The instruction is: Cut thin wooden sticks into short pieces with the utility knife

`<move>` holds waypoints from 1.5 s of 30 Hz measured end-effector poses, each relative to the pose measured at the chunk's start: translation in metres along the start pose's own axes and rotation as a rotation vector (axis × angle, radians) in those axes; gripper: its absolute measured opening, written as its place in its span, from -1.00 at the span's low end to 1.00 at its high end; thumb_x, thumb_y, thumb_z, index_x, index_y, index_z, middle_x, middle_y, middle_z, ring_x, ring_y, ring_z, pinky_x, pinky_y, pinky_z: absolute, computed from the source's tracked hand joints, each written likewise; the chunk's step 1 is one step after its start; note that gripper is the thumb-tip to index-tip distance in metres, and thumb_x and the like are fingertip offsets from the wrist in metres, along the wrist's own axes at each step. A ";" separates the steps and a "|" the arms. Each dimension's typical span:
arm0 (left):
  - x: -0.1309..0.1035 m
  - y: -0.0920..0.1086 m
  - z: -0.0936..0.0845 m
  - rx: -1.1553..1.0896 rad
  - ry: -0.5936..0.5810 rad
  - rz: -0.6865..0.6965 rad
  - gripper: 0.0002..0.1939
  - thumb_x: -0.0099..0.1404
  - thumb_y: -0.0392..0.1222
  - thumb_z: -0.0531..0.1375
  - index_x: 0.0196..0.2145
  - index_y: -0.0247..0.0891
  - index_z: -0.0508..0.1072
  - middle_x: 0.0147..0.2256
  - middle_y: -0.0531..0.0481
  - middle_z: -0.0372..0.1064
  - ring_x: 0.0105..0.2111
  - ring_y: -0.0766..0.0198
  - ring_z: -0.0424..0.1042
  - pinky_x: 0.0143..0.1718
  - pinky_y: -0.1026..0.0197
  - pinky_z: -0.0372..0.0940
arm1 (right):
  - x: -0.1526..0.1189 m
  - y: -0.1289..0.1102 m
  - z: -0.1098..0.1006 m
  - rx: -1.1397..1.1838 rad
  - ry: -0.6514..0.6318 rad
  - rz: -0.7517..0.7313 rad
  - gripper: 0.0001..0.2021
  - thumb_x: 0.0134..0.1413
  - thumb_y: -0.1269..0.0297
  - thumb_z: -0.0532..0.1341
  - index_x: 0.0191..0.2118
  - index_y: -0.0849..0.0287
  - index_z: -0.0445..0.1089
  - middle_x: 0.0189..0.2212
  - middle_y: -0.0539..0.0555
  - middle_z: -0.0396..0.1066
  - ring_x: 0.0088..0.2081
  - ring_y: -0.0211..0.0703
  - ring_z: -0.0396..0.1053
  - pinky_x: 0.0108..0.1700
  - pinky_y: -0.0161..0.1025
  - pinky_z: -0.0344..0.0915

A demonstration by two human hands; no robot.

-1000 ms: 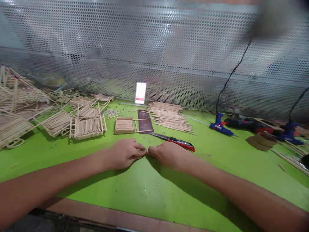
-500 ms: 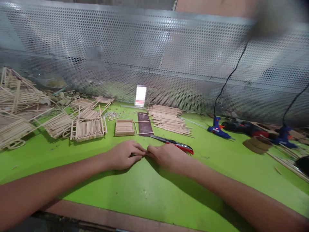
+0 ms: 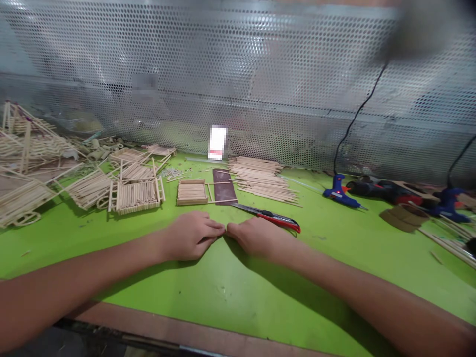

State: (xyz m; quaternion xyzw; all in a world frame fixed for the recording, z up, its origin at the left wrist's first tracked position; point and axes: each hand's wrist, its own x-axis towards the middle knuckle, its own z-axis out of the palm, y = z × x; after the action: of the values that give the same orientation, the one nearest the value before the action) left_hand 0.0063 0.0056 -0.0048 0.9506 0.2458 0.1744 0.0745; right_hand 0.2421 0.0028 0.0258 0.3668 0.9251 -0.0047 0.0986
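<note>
My left hand (image 3: 193,235) and my right hand (image 3: 259,235) meet fingertip to fingertip low over the green tabletop (image 3: 208,297). Both are closed in a pinch, and whatever lies between the fingers is hidden or too small to name. Just behind my right hand lies a red and black utility knife (image 3: 279,219), its blade pointing left. Beyond the hands, a small frame of wooden sticks (image 3: 192,193) has two sticks reaching right onto a dark brown strip (image 3: 224,184). To the right of that strip is a loose pile of thin wooden sticks (image 3: 262,179).
Several stick-built pieces (image 3: 137,197) crowd the left side. A blue glue gun (image 3: 339,193) with a hanging cord, a second blue glue gun (image 3: 451,204) and a brown tape roll (image 3: 404,217) lie at right. A perforated metal panel (image 3: 223,64) stands along the back, behind a bright-screened device (image 3: 217,141).
The view has tilted down slightly. My hands keep almost the same place, fingertips together; a thin sliver seen at the left fingers before is now hidden.
</note>
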 end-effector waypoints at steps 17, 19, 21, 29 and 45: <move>0.005 -0.005 0.003 -0.190 0.060 -0.164 -0.75 0.45 -0.13 0.22 -0.03 -0.17 0.65 -0.05 -0.04 0.63 -0.09 0.14 0.59 -0.02 0.11 0.44 | -0.007 -0.007 0.004 -0.019 -0.005 0.137 -0.73 0.51 0.19 0.01 -0.13 0.17 0.40 -0.47 0.10 0.52 -0.49 -0.08 0.44 -0.49 -0.22 0.02; 0.007 -0.005 0.001 -0.202 0.060 -0.164 -0.78 0.47 -0.15 0.21 -0.09 -0.16 0.67 -0.09 -0.01 0.64 -0.13 0.17 0.60 -0.06 0.15 0.43 | -0.008 -0.005 0.005 -0.017 -0.008 0.138 -0.75 0.50 0.21 0.02 -0.12 0.16 0.40 -0.45 0.09 0.53 -0.49 -0.10 0.42 -0.47 -0.22 0.01; 0.008 -0.005 0.000 -0.213 0.061 -0.168 -0.80 0.46 -0.15 0.22 -0.13 -0.17 0.67 -0.14 0.00 0.64 -0.18 0.19 0.59 -0.10 0.17 0.42 | -0.009 -0.005 0.005 -0.013 -0.001 0.133 -0.75 0.50 0.21 0.02 -0.13 0.15 0.40 -0.44 0.08 0.52 -0.49 -0.13 0.39 -0.46 -0.22 -0.01; 0.008 -0.003 -0.001 -0.232 0.036 -0.190 -0.75 0.36 -0.05 0.32 -0.07 -0.19 0.66 -0.10 -0.03 0.62 -0.15 0.11 0.59 -0.10 0.11 0.43 | -0.010 -0.004 0.006 0.045 0.029 0.108 -0.70 0.52 0.15 -0.01 -0.17 0.15 0.38 -0.44 0.03 0.48 -0.49 -0.18 0.32 -0.45 -0.21 -0.08; 0.009 -0.007 0.003 -0.104 0.051 0.028 -0.79 0.48 -0.18 0.20 -0.18 -0.24 0.65 -0.22 -0.02 0.62 -0.28 0.21 0.53 -0.23 0.20 0.32 | -0.012 0.007 0.025 0.080 0.262 -0.112 -0.73 0.51 0.22 0.02 -0.27 0.16 0.32 -0.50 -0.01 0.37 -0.51 -0.24 0.15 -0.41 -0.22 -0.08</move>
State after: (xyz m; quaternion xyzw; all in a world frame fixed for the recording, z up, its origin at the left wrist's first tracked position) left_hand 0.0120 0.0160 -0.0067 0.9441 0.2248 0.2119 0.1150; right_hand 0.2594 -0.0023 0.0043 0.3155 0.9482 0.0010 -0.0381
